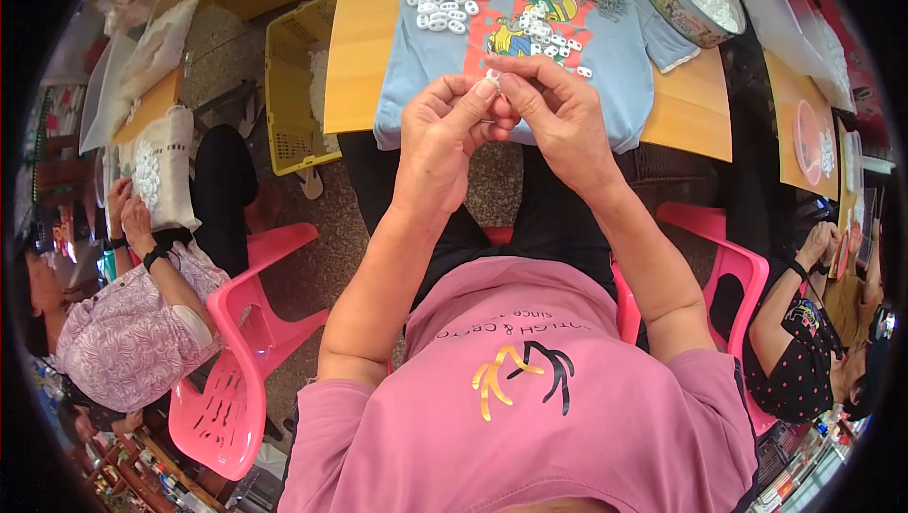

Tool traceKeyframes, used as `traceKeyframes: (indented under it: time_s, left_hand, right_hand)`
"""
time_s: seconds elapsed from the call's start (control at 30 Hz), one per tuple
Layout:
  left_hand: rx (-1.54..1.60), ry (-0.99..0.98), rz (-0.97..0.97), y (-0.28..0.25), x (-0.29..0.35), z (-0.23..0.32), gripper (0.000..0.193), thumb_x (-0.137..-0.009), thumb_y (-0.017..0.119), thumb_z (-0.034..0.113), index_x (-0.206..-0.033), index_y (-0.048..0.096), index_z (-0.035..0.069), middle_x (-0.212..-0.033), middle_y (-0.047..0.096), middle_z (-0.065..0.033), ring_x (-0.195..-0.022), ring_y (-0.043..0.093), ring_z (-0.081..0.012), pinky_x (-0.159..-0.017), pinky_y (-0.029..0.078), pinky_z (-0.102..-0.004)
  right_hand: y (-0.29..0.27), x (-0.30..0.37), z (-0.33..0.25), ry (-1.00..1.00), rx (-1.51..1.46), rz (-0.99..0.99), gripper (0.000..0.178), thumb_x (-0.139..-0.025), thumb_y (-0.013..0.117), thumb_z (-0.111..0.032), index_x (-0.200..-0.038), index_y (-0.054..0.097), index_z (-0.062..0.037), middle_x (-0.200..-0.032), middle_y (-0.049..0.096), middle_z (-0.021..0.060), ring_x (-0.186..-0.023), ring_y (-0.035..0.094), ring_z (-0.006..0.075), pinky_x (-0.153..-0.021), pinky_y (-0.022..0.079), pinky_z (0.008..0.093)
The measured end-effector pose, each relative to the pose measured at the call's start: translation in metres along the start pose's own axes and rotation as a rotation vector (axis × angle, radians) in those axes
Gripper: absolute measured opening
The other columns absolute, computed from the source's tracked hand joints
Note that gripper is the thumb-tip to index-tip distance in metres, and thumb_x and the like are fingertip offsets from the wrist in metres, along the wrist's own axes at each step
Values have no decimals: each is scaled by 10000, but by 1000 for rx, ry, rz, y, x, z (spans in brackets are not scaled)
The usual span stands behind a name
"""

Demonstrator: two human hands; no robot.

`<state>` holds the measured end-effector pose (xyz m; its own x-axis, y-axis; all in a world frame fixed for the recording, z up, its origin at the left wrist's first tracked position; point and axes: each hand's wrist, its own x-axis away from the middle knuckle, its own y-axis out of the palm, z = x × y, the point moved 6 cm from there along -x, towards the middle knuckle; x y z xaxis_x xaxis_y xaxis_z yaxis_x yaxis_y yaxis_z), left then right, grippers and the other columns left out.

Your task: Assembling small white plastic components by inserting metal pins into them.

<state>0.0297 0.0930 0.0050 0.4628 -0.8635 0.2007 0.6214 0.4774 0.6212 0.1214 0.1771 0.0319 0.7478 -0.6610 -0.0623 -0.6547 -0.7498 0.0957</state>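
Pink shirt (586, 418) nearest, curled left hand (450, 118) and right hand (560, 118) pinch a white piece (493, 76).

Left of a wooden-topped table (355, 69) stand a yellow plastic crate (276, 97) and a pink plastic armchair (248, 409); right of the table, a shallow pink basin (807, 141) and a co-worker (772, 326) in a black polka-dot top (796, 395).

1 head camera looks down at the hands (558, 121).
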Motion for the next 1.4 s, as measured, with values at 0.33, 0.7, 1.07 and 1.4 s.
traceKeyframes:
  time_s: [0.33,0.7,1.07,1.4]
  left_hand:
    - [-274,346,-134,7,-4,5,400,-1012,491,345,-1191,582,-1,-1196,578,-66,-797,528,-55,-706,450,-208]
    - [-34,277,-173,-1,0,3,565,-918,592,474,-1160,597,-37,-1313,523,-182,-1080,563,-178,-931,449,-281]
    - [-96,426,-161,-7,-11,10,385,-961,578,338,-1028,650,-35,-1095,611,-130,-1190,524,-292,-997,425,-381]
    - [-469,416,186,-49,-21,58,303,-973,572,155,-1222,595,-18,-1001,643,-54,-900,594,-120,-854,467,-266]
  right_hand:
    - [8,0,-1,209,-587,-79,549,-942,598,-96,-1425,341,-63,-889,587,13,-724,566,82,-638,507,262]
    - [28,-3,0,258,-737,-152,692,-921,619,-46,-1483,219,-98,-956,590,33,-780,559,91,-717,502,241]
    - [34,-12,10,263,-746,-149,709,-923,625,-54,-1490,201,-90,-986,594,46,-811,583,104,-724,508,253]
    - [-12,-26,14,184,-170,-124,447,-939,610,-100,-1363,474,-53,-938,629,34,-750,589,90,-656,497,235]
